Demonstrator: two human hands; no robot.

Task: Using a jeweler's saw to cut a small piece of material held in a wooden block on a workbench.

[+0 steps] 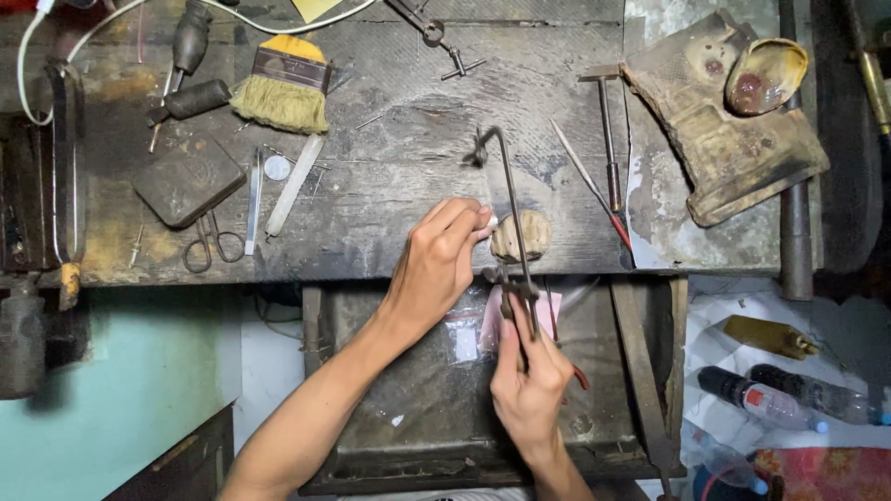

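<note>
Right hand (531,371) grips a jeweller's saw (509,213); left hand (438,264) steadies the bench peg (522,236).

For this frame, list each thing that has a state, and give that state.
saw frame: upright, gripped at its handle by the right hand
left hand: fingertips pinching a small piece at the bench peg
scissors: lying flat, shut
paintbrush: lying flat, untouched
small hammer: lying flat
drawer tray: pulled out under the bench
plastic bottle: lying down, capped
</note>
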